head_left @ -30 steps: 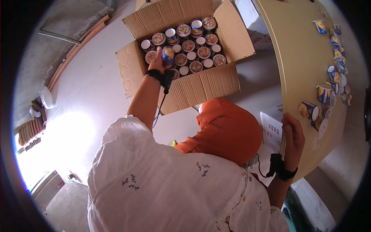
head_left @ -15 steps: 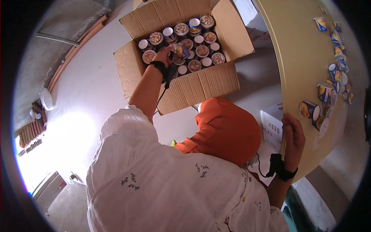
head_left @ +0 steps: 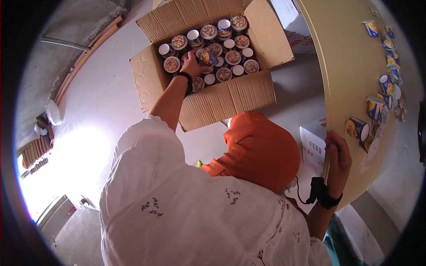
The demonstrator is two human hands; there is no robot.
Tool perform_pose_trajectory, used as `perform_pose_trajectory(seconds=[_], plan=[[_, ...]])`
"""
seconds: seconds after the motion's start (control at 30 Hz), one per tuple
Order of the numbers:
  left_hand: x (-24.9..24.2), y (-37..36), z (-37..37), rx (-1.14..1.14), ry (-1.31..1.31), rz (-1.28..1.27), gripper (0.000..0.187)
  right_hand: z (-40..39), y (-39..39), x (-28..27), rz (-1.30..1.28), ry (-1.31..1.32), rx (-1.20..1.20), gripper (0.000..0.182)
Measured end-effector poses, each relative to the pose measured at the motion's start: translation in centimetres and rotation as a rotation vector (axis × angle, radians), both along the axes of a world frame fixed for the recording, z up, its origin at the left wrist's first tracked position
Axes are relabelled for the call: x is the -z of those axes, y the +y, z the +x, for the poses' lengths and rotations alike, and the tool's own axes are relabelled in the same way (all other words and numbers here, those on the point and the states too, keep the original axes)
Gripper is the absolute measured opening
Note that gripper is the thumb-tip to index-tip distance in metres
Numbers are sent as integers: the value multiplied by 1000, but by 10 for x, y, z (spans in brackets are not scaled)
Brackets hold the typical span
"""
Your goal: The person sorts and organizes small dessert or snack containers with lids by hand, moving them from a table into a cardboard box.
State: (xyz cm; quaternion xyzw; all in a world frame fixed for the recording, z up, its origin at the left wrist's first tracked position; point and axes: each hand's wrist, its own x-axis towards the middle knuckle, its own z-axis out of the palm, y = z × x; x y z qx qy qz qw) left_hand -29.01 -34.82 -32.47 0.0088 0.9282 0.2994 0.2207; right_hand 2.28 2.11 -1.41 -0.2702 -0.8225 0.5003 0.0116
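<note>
My left hand (head_left: 193, 66) is inside an open cardboard box (head_left: 228, 99), its thumb and fingers around a tilted blue-and-yellow printed paper cup (head_left: 209, 58). The thumb lies along the cup's lower side, and the fingertips are partly hidden behind its other end. Around it stand several packed cups, some with white ends up and some with clear lids over nut-like pieces, such as a lidded cup (head_left: 179, 42). My right hand (head_left: 338, 155) rests at the edge of a tan table (head_left: 330, 80), fingers bent over the rim and holding no cup.
Several blue-and-yellow cups (head_left: 375, 107) lie or stand along the table's far side, with clear lids among them. A white printed carton (head_left: 313, 144) stands under the table edge. An orange-clothed knee (head_left: 262, 148) is close below the box.
My left hand has turned around the tilted cup, so its thumb now shows stretched along the lower side. The dark cable by that wrist is out of sight. My right hand stays put.
</note>
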Motion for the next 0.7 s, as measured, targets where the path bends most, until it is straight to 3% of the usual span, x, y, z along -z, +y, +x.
perform_pose_trajectory(seconds=[0.07, 0.4, 0.6, 0.7], plan=[[1, 7, 2, -5, 59, -122, 125, 0, 0, 0, 5, 4, -5, 27], [-14, 13, -1, -33, -1, -206, 94, 1, 2, 3, -20, -1, 17, 27], [-2, 1, -2, -86, 106, -121, 83, 2, 4, 6, -15, 5, 4, 27], [18, -13, -5, -254, 57, 83, 78, 2, 3, 4, -23, 4, 12, 26]])
